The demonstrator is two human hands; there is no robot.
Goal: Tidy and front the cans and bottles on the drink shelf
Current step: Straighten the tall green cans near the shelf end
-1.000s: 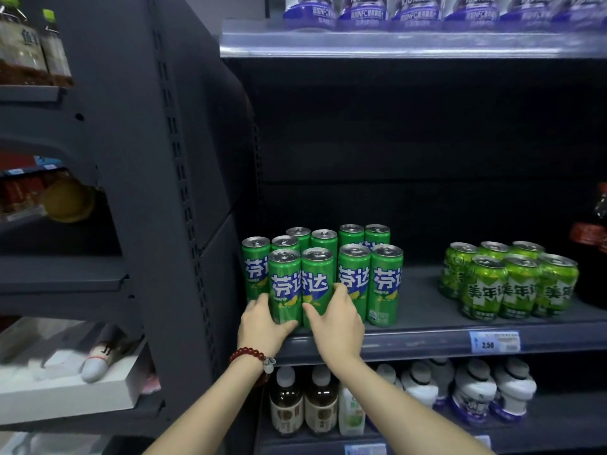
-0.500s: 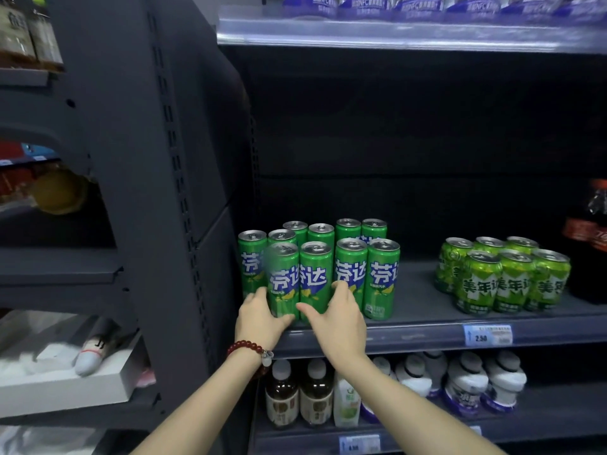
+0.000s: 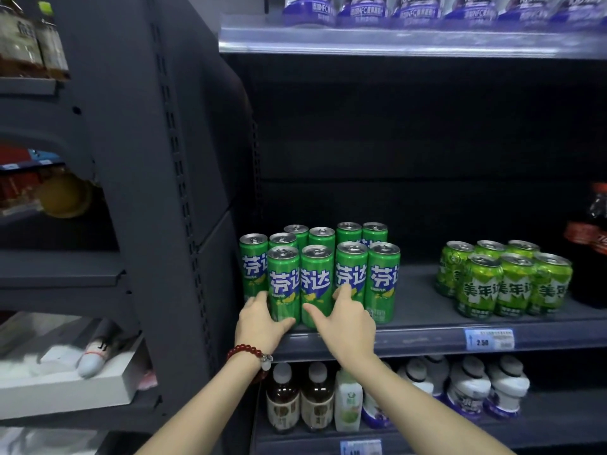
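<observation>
Several tall green cans [image 3: 382, 284] stand in a block at the left end of the dark drink shelf [image 3: 427, 339], labels facing out. My left hand [image 3: 262, 323] wraps the base of the front-left can [image 3: 284, 277], thumb in front and fingers on its left side. My right hand [image 3: 345, 323] holds the base of the can beside it [image 3: 317, 277], thumb on the front and forefinger reaching between this can and its right neighbour. A group of short, lighter green cans [image 3: 512, 284] stands further right on the same shelf.
A dark cola bottle [image 3: 591, 241] stands at the far right. A price tag [image 3: 488, 338] sits on the shelf lip. Brown and white bottles [image 3: 295, 399] fill the shelf below, purple packs [image 3: 394, 8] the shelf above. A grey upright panel [image 3: 157, 192] bounds the left side.
Both hands stay at the bases of the two front-left cans, which have shifted slightly and now line up with the pair on their right. The view has tilted a little.
</observation>
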